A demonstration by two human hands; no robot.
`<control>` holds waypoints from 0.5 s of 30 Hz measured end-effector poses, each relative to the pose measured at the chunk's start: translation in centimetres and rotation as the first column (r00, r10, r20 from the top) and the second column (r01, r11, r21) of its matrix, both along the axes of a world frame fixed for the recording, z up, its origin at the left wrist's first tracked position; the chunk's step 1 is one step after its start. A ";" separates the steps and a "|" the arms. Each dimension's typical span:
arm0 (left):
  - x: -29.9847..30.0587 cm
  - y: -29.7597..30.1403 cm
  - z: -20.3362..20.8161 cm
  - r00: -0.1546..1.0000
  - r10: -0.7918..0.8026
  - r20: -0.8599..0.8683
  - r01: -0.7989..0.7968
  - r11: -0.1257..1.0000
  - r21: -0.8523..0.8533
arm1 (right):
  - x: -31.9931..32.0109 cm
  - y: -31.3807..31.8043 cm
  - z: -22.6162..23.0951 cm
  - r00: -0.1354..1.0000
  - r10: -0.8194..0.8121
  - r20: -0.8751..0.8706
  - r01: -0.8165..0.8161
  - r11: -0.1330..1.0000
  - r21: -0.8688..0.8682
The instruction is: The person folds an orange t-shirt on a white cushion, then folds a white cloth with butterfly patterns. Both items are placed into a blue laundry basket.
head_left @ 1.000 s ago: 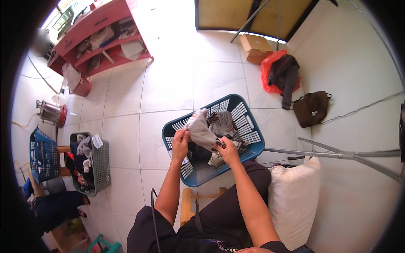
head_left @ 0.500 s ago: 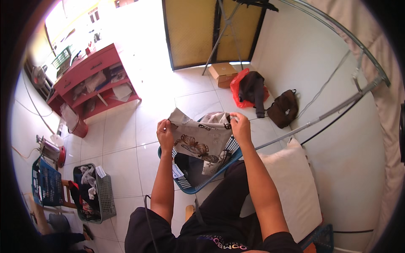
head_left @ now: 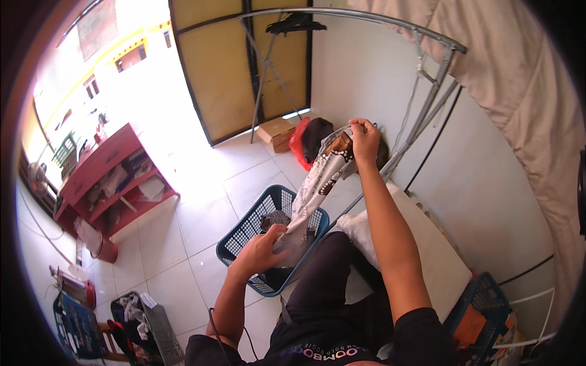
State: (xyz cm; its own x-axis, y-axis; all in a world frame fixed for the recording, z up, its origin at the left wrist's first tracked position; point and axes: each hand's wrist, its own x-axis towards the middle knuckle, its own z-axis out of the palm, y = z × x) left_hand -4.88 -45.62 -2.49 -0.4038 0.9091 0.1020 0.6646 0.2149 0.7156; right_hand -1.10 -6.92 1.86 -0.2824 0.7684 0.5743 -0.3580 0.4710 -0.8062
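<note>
A light cloth with a brown butterfly print (head_left: 317,183) stretches slantwise over a blue laundry basket (head_left: 229,244). My right hand (head_left: 365,145) is closed on its upper end, raised to the far right of the basket. At the lower end, my left hand (head_left: 259,251) has its fingers curled round the cloth, above the basket's near left side; part of that grip is hidden. Dark and grey clothes (head_left: 274,219) lie inside the basket, partly covered by the cloth and my left hand.
A metal rack frame (head_left: 436,76) rises at the right, beside a cream cushion (head_left: 421,238). Farther off are a cardboard box (head_left: 276,133) and a red bag (head_left: 299,145). Leftward stand a red desk (head_left: 116,177), a red bin (head_left: 105,249) and a grey clothes basket (head_left: 160,329).
The cloth, earlier spread between both hands, now hangs in a narrow slanting strip. My right hand has gone up, my left hand down toward the basket. The view has shifted rightward.
</note>
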 end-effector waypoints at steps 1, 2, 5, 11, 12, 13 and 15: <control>0.0 0.7 -0.5 1.000 0.006 -0.004 -0.006 1.000 0.001 | 1.2 0.5 1.0 0.999 -0.040 0.021 0.039 0.999 0.028; -0.8 1.1 -1.1 0.997 0.073 -0.039 -0.073 0.997 0.000 | 2.5 0.8 1.9 0.996 -0.082 0.045 0.079 0.995 0.052; -4.0 2.0 -0.7 0.962 0.258 -0.087 -0.255 0.966 0.044 | 6.9 1.8 3.9 0.954 -0.251 0.164 0.210 0.950 0.231; -9.9 3.9 4.9 0.860 0.430 -0.277 -0.352 0.890 0.288 | 14.6 1.4 6.4 0.634 -0.706 0.315 0.189 0.537 0.822; -10.6 4.7 5.9 0.854 0.421 -0.306 -0.334 0.894 0.298 | 15.5 1.5 6.8 0.644 -0.714 0.274 0.165 0.479 0.862; -11.1 5.5 6.7 0.847 0.411 -0.338 -0.317 0.900 0.298 | 16.4 1.3 7.3 0.586 -0.752 0.301 0.179 0.482 0.857; -11.7 6.8 8.5 0.847 0.375 -0.378 -0.298 0.922 0.249 | 17.7 0.9 8.6 0.471 -0.805 0.360 0.201 0.495 0.845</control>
